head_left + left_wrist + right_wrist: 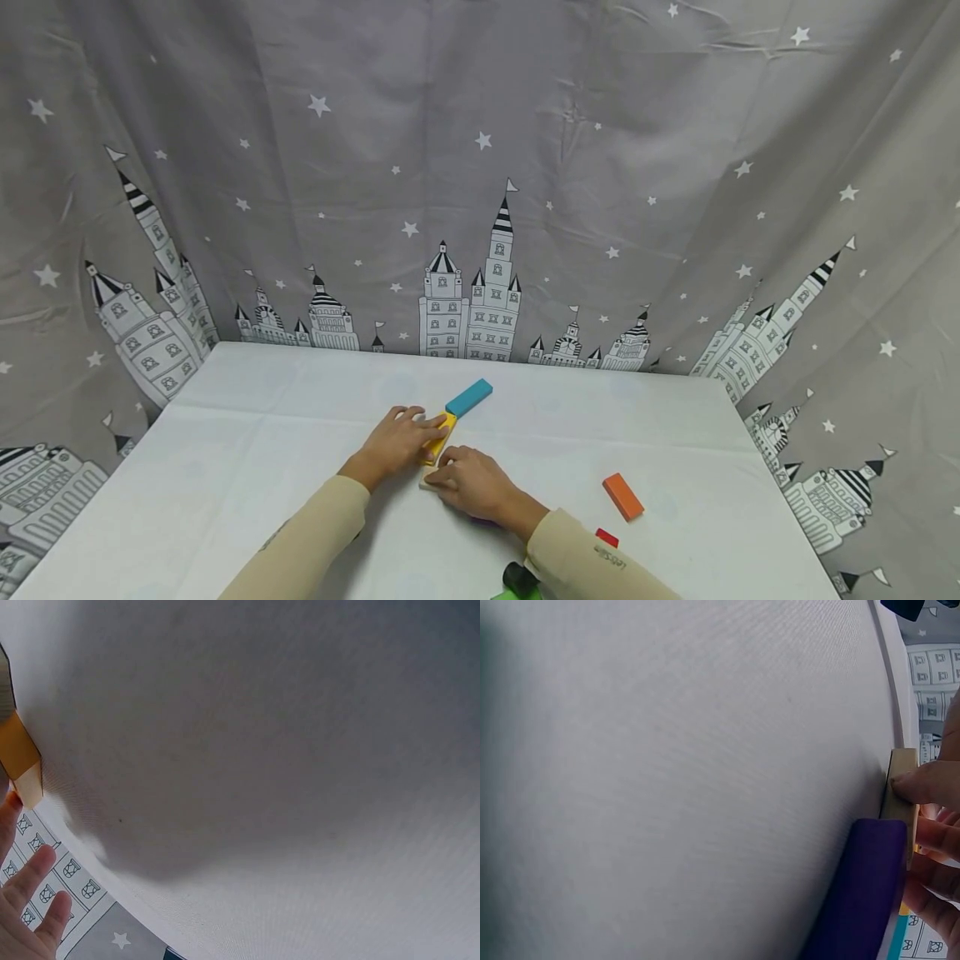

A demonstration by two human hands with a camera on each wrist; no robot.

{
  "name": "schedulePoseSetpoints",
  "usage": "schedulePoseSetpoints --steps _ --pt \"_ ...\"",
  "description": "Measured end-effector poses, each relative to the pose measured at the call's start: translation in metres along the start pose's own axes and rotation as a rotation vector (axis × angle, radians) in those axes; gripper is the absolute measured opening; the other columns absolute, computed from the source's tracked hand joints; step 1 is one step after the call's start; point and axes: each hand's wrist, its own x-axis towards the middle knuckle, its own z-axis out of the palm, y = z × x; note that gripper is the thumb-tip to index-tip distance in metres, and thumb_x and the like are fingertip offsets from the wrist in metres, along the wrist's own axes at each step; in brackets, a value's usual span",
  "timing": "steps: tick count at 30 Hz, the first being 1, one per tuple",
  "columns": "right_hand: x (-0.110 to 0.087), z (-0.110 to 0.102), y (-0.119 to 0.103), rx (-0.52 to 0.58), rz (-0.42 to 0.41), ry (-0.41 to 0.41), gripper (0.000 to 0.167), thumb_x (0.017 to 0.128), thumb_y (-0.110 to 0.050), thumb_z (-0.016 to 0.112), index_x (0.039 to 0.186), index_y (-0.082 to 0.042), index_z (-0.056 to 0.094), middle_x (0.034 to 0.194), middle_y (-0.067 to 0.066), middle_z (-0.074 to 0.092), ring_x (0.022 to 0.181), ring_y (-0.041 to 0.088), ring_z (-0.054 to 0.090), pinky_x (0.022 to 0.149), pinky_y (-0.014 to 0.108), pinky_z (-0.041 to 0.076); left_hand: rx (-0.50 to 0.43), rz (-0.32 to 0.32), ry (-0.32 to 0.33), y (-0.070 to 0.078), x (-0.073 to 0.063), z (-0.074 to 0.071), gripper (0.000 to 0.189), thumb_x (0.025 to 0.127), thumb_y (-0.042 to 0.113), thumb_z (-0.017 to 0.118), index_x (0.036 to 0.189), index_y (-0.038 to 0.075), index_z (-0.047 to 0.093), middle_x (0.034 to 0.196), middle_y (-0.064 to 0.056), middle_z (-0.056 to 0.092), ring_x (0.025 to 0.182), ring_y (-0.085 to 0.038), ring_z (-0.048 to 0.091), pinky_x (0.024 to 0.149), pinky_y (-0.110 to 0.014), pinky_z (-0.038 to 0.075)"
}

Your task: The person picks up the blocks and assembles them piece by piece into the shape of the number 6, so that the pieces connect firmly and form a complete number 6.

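Observation:
Near the middle of the white table, my left hand (397,443) pinches a yellow block (448,423), index finger across its top and thumb near its closer end. Two of its other fingers spread away from the block in the left wrist view. My right hand (477,483) holds a plain wooden block (427,481) by its edges, thumb (930,782) on one side and fingers on the other. That block lies at the yellow one's near end. A blue block (469,397) continues the line from the yellow block's far end. Beside the wooden block stands a purple block (862,889), mostly hidden under my right hand from above.
An orange block (622,497) lies to the right. By the right sleeve, a red block (607,537) is partly covered. At the bottom edge are a green thing (517,594) and a black round part (518,575). A grey curtain (570,150) with castles hangs behind the table (300,400).

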Motion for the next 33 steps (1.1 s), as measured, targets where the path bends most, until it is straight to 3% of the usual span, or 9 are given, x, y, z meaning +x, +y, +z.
schedulePoseSetpoints --steps 13,22,28,33 --pt "0.0008 0.0020 0.0001 -0.018 -0.002 0.043 0.018 0.088 -0.025 0.072 0.104 -0.024 0.077 0.100 -0.007 0.067 0.088 0.005 0.059 0.075 0.018 0.048 -0.021 -0.029 -0.029 0.0009 0.0015 0.0012 0.048 0.085 0.037 0.064 0.131 0.023 0.062 0.139 0.004 0.055 0.124 -0.030 0.050 0.104 -0.050 0.037" --pt "-0.0013 0.0020 0.0027 -0.006 0.024 0.054 0.019 0.085 -0.024 0.073 0.104 -0.023 0.077 0.101 -0.007 0.067 0.090 0.005 0.060 0.077 0.020 0.050 -0.030 -0.009 -0.014 0.0013 0.0059 0.0021 0.049 0.084 0.038 0.064 0.131 0.022 0.062 0.139 0.003 0.055 0.123 -0.031 0.051 0.104 -0.050 0.037" --pt "0.0004 0.0031 0.0021 0.013 0.001 0.052 0.020 0.085 -0.023 0.073 0.104 -0.022 0.077 0.101 -0.006 0.067 0.090 0.006 0.060 0.078 0.020 0.050 -0.039 -0.039 -0.030 0.0003 0.0036 0.0026 0.050 0.083 0.037 0.065 0.130 0.023 0.062 0.139 0.003 0.055 0.125 -0.031 0.049 0.105 -0.050 0.036" --pt "0.0012 0.0030 0.0008 0.008 0.014 0.047 0.020 0.085 -0.024 0.072 0.105 -0.023 0.077 0.101 -0.007 0.067 0.090 0.004 0.059 0.079 0.020 0.049 -0.038 -0.021 -0.015 -0.0002 0.0014 0.0016 0.050 0.083 0.036 0.065 0.131 0.022 0.062 0.139 0.002 0.055 0.123 -0.032 0.050 0.103 -0.051 0.037"
